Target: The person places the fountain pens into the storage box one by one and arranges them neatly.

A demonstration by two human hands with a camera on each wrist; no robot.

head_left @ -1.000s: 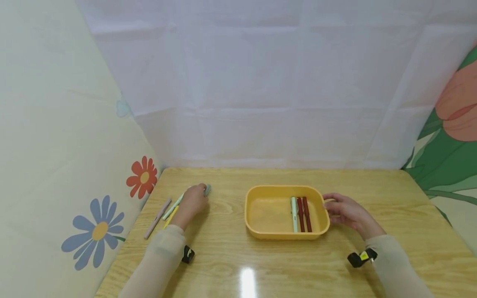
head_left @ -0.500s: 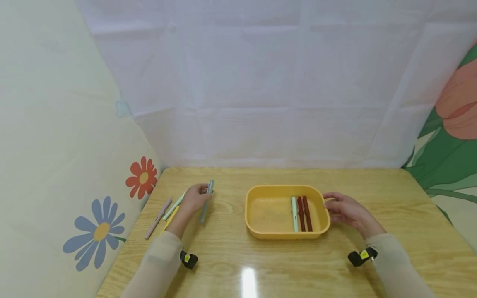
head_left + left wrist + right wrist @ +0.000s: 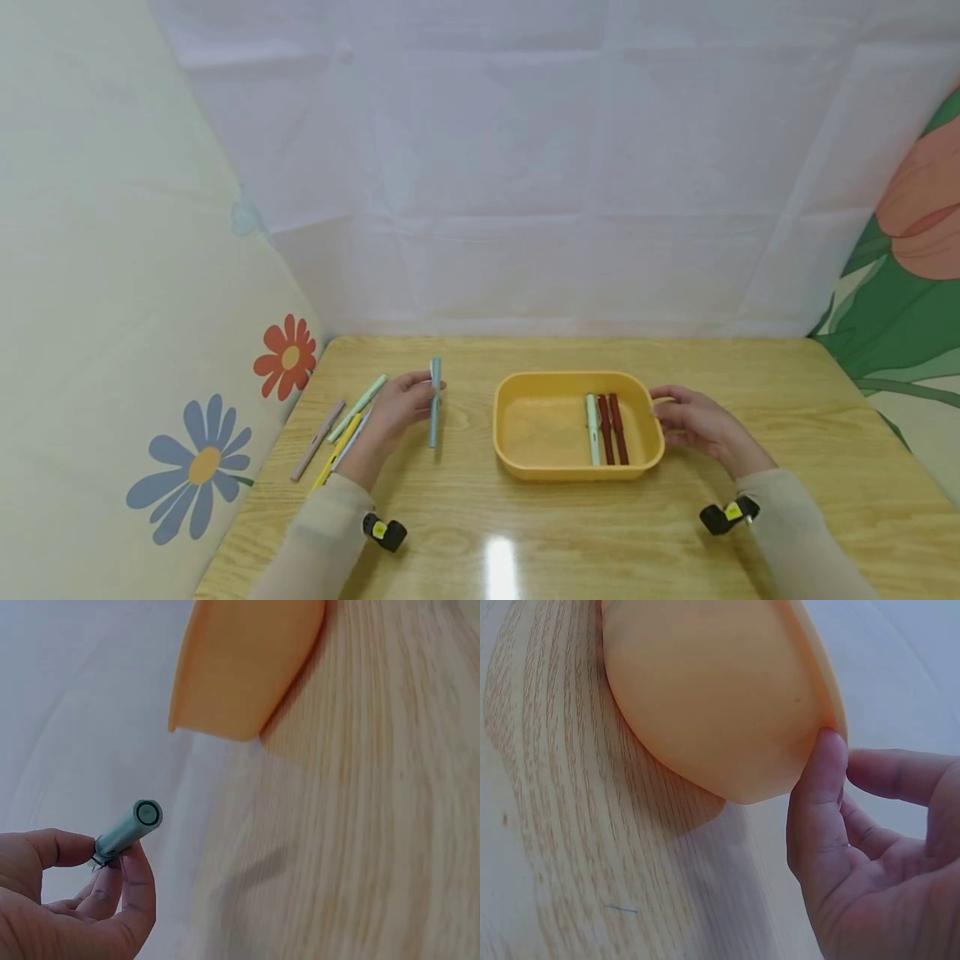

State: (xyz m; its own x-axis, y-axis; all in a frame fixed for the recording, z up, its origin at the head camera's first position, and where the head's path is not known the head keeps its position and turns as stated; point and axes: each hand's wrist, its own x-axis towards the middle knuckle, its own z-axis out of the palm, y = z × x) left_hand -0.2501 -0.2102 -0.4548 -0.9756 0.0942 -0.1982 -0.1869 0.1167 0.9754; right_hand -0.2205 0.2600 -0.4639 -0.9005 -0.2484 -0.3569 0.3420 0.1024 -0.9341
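"What does the left hand [image 3: 401, 406] have?"

"A blue-green pen [image 3: 435, 410], pinched between thumb and fingers, raised above the wooden table [image 3: 450, 533]. It hangs left of the yellow tray [image 3: 536, 425], well apart from it."

"And the right hand [image 3: 701, 427]?"

"It pinches the rim at the tray's right end, thumb against the outer wall."

"What lies inside?"

"A pale green pen [image 3: 593, 432] and two dark red pens [image 3: 606, 435], side by side toward the right end."

"Anything near the left wrist?"

"A mauve pen [image 3: 318, 440], a mint pen [image 3: 358, 408], a yellow pen [image 3: 337, 450] and a pale blue pen [image 3: 351, 439], that last one partly hidden by the arm."
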